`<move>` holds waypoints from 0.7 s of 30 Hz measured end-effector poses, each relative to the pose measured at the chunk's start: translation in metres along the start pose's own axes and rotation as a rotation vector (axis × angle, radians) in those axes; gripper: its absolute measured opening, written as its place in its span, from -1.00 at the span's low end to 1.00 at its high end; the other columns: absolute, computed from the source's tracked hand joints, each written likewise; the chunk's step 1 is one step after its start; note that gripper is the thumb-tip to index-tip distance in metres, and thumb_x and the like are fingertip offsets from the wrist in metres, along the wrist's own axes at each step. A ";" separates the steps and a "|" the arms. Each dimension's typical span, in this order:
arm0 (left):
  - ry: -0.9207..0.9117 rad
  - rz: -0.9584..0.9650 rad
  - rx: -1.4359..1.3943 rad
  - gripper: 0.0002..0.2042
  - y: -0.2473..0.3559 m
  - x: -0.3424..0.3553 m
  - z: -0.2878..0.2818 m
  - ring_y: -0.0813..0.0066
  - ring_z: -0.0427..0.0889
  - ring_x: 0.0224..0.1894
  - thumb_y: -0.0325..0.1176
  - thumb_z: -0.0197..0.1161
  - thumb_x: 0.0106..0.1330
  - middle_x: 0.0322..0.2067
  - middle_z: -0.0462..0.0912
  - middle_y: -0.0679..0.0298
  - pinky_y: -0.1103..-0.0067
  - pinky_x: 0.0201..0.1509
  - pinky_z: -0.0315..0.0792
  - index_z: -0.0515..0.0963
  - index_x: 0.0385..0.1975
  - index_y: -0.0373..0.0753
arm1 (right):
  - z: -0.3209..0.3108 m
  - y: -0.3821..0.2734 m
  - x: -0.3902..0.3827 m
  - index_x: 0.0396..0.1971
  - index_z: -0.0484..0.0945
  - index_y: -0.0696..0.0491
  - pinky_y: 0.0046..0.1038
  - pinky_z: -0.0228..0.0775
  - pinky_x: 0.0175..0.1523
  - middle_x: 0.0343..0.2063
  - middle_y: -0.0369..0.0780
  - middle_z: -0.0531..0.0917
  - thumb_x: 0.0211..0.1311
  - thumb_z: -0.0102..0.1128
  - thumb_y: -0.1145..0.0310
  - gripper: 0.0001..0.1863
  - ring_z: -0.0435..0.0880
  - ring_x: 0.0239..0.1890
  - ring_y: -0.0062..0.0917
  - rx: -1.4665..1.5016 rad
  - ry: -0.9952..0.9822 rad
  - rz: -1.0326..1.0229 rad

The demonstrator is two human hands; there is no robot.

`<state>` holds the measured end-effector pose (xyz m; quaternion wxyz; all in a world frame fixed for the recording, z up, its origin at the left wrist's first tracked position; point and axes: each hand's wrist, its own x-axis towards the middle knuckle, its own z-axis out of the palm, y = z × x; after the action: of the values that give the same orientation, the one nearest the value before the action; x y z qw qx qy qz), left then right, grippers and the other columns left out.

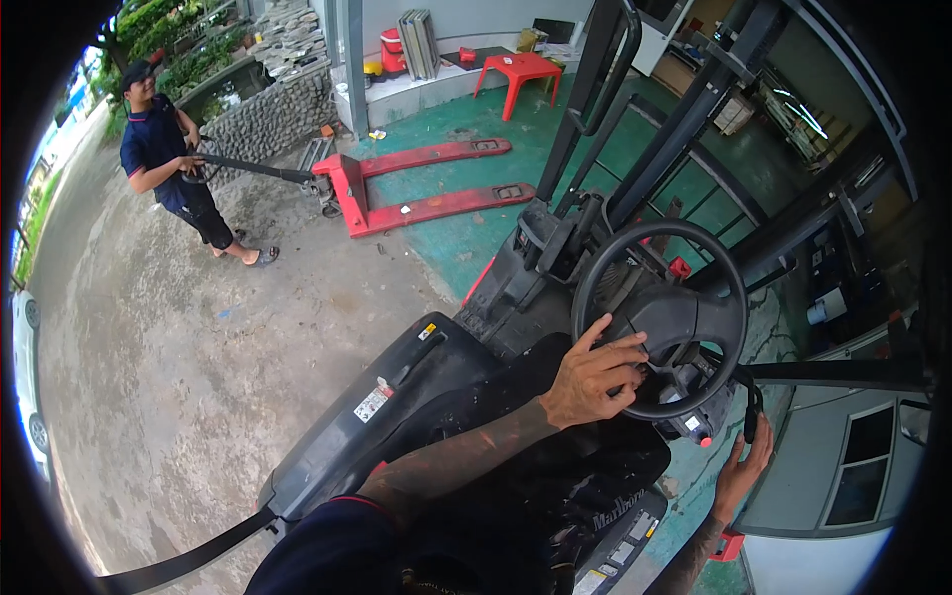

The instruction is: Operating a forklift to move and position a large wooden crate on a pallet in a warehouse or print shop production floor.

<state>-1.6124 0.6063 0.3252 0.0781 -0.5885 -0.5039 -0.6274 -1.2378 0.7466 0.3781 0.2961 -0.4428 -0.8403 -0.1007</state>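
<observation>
A black steering wheel [739, 288] of a forklift stands in front of me. My left hand [595, 379] lies over its lower left rim, index finger raised and the other fingers bent over the rim; part of the grip is hidden beneath the palm. Further right, a black lever [752, 409] rises beside the wheel. The fingers of my right hand [744, 464] close around its lower end, with the thumb on the near side. Behind the wheel stands the forklift's dark mast [666, 129].
At the left a person [159, 149] grips the handle of a red pallet jack [426, 210] whose forks lie on green floor. Beyond are a red plastic table [518, 74], a stone wall [273, 124] and a post [352, 59]. A grey-white structure [813, 496] with a window stands right.
</observation>
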 end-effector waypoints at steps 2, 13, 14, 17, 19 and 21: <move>0.003 -0.030 0.014 -0.93 -0.019 0.011 0.025 0.40 0.72 0.42 -0.49 0.48 0.21 -0.02 0.86 0.37 -0.03 0.71 0.28 0.78 -0.39 -0.11 | 0.023 0.018 0.024 0.56 0.48 0.02 0.01 0.20 0.64 0.50 -0.14 0.60 0.66 0.23 0.37 -0.45 0.43 0.58 -0.05 -0.019 0.006 0.016; -0.050 0.043 0.071 -0.85 -0.142 0.122 0.083 0.36 0.83 0.29 -0.52 0.45 0.08 -0.02 0.86 0.34 0.00 0.64 0.34 0.77 -0.37 -0.11 | 0.126 0.050 0.175 0.57 0.51 -0.03 -0.10 0.33 0.50 0.37 -0.19 0.70 0.41 0.42 0.49 -0.28 0.61 0.39 -0.16 -0.067 0.146 0.113; -0.068 0.045 0.080 -0.85 -0.146 0.125 0.085 0.35 0.83 0.28 -0.53 0.44 0.08 -0.01 0.86 0.34 0.01 0.64 0.35 0.76 -0.36 -0.11 | 0.131 0.050 0.176 0.58 0.51 -0.05 -0.12 0.35 0.45 0.27 -0.21 0.75 0.40 0.45 0.47 -0.26 0.64 0.31 -0.19 -0.070 0.157 0.136; -0.072 0.038 0.067 -0.85 -0.152 0.124 0.100 0.23 0.86 0.24 -0.55 0.39 0.03 -0.09 0.88 0.29 0.01 0.63 0.35 0.76 -0.43 -0.14 | 0.146 0.055 0.173 0.57 0.54 -0.08 -0.12 0.36 0.43 0.15 -0.19 0.79 0.38 0.49 0.44 -0.26 0.66 0.26 -0.21 -0.075 0.216 0.206; -0.084 0.025 0.075 -0.85 -0.153 0.123 0.101 0.23 0.88 0.22 -0.57 0.38 0.00 -0.09 0.89 0.29 0.02 0.61 0.38 0.76 -0.45 -0.14 | 0.153 0.060 0.176 0.55 0.58 -0.11 -0.13 0.37 0.42 0.09 -0.17 0.79 0.36 0.53 0.41 -0.27 0.68 0.22 -0.23 -0.083 0.255 0.175; -0.080 0.050 0.107 -0.83 -0.163 0.120 0.096 0.24 0.88 0.22 -0.57 0.37 0.00 -0.07 0.90 0.28 0.03 0.59 0.40 0.76 -0.43 -0.14 | 0.166 0.057 0.182 0.54 0.60 -0.12 -0.13 0.38 0.40 0.07 -0.17 0.80 0.35 0.55 0.44 -0.26 0.70 0.20 -0.26 -0.089 0.249 0.227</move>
<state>-1.6973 0.8132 0.3157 0.1049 -0.6204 -0.5245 -0.5736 -1.3388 0.9766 0.3460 0.3874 -0.5318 -0.7364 -0.1575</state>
